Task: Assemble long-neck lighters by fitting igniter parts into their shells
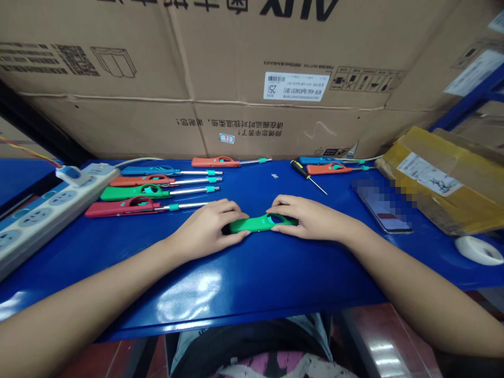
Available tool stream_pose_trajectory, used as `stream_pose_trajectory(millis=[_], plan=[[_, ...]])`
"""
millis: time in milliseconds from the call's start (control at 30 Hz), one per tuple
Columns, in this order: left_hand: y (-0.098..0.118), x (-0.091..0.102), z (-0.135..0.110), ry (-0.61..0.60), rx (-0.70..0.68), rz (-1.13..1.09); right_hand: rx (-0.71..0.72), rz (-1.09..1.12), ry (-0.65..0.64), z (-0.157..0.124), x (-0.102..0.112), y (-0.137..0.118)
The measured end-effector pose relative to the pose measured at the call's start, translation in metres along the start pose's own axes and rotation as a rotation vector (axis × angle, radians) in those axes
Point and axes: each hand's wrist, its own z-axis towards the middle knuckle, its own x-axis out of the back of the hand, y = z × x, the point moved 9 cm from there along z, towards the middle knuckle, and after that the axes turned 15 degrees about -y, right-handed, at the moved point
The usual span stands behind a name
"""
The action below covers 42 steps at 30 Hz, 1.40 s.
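Observation:
A green gas lighter (255, 223) lies level between my two hands, low over the blue tabletop. My left hand (214, 224) is closed on its left end, fingers above and thumb below. At the other end my right hand (305, 218) grips it near the trigger opening and hides the tip side. Left of my hands, several long lighters lie in a stack of rows: a red lighter (126, 208), a green lighter (136, 193), an orange lighter (139, 181) and a blue lighter (149, 170).
Behind lie an orange lighter (214, 162), a blue lighter (321, 160), another orange lighter (328, 169) and a screwdriver (301, 169). A phone (380, 205), a yellow-taped box (441, 184) and a white tape roll (478, 250) sit right. A power strip (43, 210) runs along the left; cardboard (228, 63) stands behind.

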Motion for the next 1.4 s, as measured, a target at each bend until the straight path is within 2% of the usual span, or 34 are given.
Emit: stream_pose_trajectory(millis=[300, 500, 600, 833, 1067, 1267, 1400], plan=[[-0.007, -0.004, 0.001, -0.048, 0.058, -0.010, -0.075, -0.030, -0.018, 0.002, -0.007, 0.006], [0.008, -0.011, 0.001, -0.099, 0.027, 0.263, -0.089, -0.177, 0.029, 0.003, -0.004, -0.003], [0.012, -0.012, 0.001, -0.108, 0.002, 0.317, -0.065, -0.249, 0.045, 0.003, -0.001, -0.009], [0.005, -0.010, 0.001, -0.104, -0.014, 0.212, 0.050, -0.211, 0.072, 0.003, 0.000, -0.016], [0.006, -0.008, 0.002, -0.087, -0.004, 0.109, 0.146, -0.285, 0.200, 0.000, 0.003, -0.026], [0.012, -0.008, 0.000, -0.080, -0.024, 0.104, 0.149, -0.332, 0.282, -0.003, 0.006, -0.034], [0.012, -0.007, 0.000, -0.090, -0.014, 0.076, 0.136, -0.322, 0.287, -0.002, 0.004, -0.034]])
